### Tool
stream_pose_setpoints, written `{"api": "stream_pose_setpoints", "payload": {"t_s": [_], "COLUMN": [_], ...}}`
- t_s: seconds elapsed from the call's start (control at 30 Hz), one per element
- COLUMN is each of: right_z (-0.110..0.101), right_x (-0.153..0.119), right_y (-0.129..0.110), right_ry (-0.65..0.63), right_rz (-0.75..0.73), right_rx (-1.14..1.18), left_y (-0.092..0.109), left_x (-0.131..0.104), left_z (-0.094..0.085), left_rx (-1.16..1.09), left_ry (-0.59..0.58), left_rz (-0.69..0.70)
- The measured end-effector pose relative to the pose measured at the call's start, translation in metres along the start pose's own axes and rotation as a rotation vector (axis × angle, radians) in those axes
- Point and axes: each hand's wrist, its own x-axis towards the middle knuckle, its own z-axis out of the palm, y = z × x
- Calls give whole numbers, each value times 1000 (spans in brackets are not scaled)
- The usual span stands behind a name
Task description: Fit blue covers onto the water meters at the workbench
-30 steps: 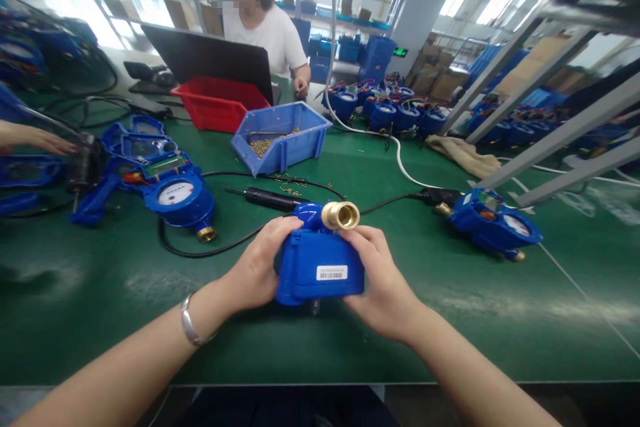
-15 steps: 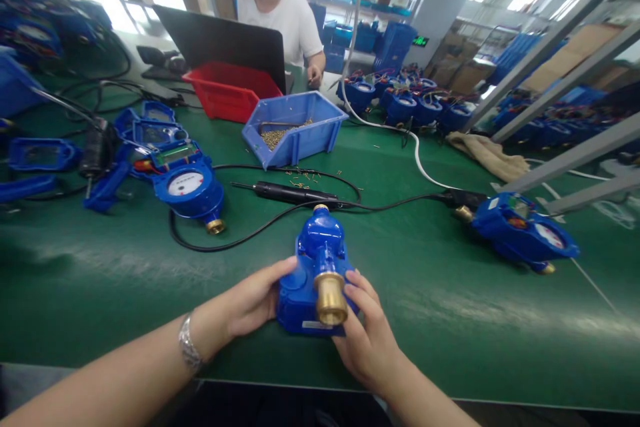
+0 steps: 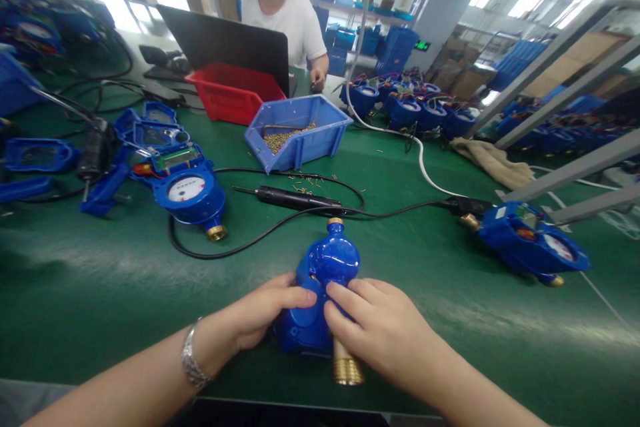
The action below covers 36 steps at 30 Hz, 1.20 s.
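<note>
A blue water meter (image 3: 334,260) with brass threaded ends lies between my hands near the front of the green table, its dial side out of sight. My left hand (image 3: 270,307) grips its left side, thumb across the blue casing. Over the right side, my right hand (image 3: 380,320) has its fingers bent onto the body, just above the larger brass end (image 3: 347,365). Beyond the meter lies a black electric screwdriver (image 3: 300,201), its bit pointing left. Another water meter (image 3: 187,190), dial up, rests to the left with its circuit board showing.
A blue bin (image 3: 320,137) of small brass screws stands before a red bin (image 3: 225,97) and a laptop (image 3: 230,43). Loose screws (image 3: 305,183) lie nearby. A third meter (image 3: 535,240) sits at right beside a metal frame. A person (image 3: 285,27) sits opposite. Cables cross the table.
The meter has turned and tilted in my hands, its larger brass end swinging right and toward me. My right hand has moved from its side onto its top.
</note>
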Motion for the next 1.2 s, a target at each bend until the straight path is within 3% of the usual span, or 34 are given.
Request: {"api": "stream_pose_setpoints", "payload": {"t_s": [0.3,0.47,0.53,0.6,0.63,0.67,0.73,0.8,0.9,1.0,1.1,1.2], "right_z": [-9,-12,-18,-16,-10,-2,24,53,86,97,88,66], "right_x": [26,39,42,44,45,45,44,41,35,31,33,38], "right_y": [-8,-8,14,52,75,99,144,178,203,209,201,173], "right_ry": [-158,-249,-302,-305,-229,-157,-73,-66,-89,-76,-21,10], "right_rz": [96,127,177,344,638,809,1008,1101,1127,1078,998,938], "right_rx": [-53,122,377,609,587,503,357,300,312,372,476,631], "left_y": [1,2,7,14,16,19,21,22,22,22,23,23], "left_x": [-6,-2,-2,-1,-1,-1,0,1,-1,-2,-2,-2], "left_z": [-5,-15,-19,-24,-26,-29,-34,-38,-40,-39,-38,-39], "left_rx": [49,14,-12,-52,-72,-92,-129,-160,-194,-202,-199,-187], "left_ry": [-85,-99,-78,-70,-73,-81,-98,-117,-143,-133,-120,-105], "left_rz": [93,86,60,36,31,33,54,78,69,62,60,42]}}
